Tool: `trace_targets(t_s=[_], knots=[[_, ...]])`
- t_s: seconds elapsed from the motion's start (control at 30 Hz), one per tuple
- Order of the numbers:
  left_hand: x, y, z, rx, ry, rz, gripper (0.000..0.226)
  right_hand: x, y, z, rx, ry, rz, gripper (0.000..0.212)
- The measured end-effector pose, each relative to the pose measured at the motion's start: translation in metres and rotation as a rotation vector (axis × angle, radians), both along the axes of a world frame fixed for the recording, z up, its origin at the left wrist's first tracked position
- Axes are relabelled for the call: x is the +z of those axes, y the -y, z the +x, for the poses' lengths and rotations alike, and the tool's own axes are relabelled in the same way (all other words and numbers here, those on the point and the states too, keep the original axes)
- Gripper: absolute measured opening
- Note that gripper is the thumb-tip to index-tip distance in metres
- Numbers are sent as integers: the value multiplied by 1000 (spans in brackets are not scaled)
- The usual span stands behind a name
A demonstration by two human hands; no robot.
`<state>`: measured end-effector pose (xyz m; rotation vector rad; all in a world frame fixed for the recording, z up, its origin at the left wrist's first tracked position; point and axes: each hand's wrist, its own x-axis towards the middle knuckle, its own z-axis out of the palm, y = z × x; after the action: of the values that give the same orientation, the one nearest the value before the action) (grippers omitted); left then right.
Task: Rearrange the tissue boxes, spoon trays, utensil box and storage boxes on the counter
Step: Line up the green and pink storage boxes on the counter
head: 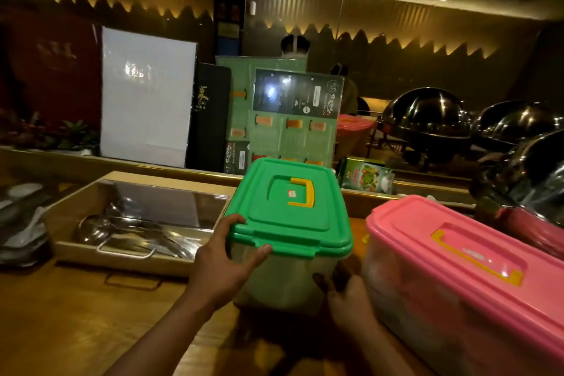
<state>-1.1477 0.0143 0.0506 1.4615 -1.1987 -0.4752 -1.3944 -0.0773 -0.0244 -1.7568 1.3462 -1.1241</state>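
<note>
A storage box with a green lid (290, 214) and a yellow handle stands at the middle of the wooden counter (76, 323). My left hand (225, 259) grips its near left corner, thumb on the lid's rim. My right hand (345, 293) holds its lower right side, squeezed between it and a storage box with a pink lid (457, 256) lying at an angle on the right. Left of the green box sits a wooden utensil box (70, 217) with a steel tray of ladles (128, 223) inside. A green tissue pack (366, 177) lies behind the boxes.
Menus and a white board (146, 101) lean on the ledge behind. Steel chafing dish domes (427, 116) crowd the right side. Another pink-lidded box (354, 128) stands further back. White spoons and dishes (21, 217) lie at the far left. Plants (73, 131) sit on the left ledge.
</note>
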Motion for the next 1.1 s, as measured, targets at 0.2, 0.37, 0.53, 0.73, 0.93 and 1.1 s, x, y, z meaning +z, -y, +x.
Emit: trace_targets(t_s=[0.2, 0.37, 0.53, 0.73, 0.93, 1.1], knots=[[7, -8, -7, -41, -20, 39, 78, -18, 17, -10, 2, -93, 118, 35], [7, -22, -34, 273, 202, -101, 71, -1, -26, -47, -98, -112, 126, 38], [-15, -39, -93, 93, 385, -411, 46, -10, -80, -129, -263, -61, 304, 21], [-42, -41, -184, -372, 225, -282, 50, -4, -130, -230, -527, 30, 377, 13], [-41, -36, -270, -544, 128, 10, 87, 19, -106, -307, -615, 592, 187, 20], [-34, -30, -336, -543, 57, 100, 129, 30, -66, -350, -240, 559, 209, 79]])
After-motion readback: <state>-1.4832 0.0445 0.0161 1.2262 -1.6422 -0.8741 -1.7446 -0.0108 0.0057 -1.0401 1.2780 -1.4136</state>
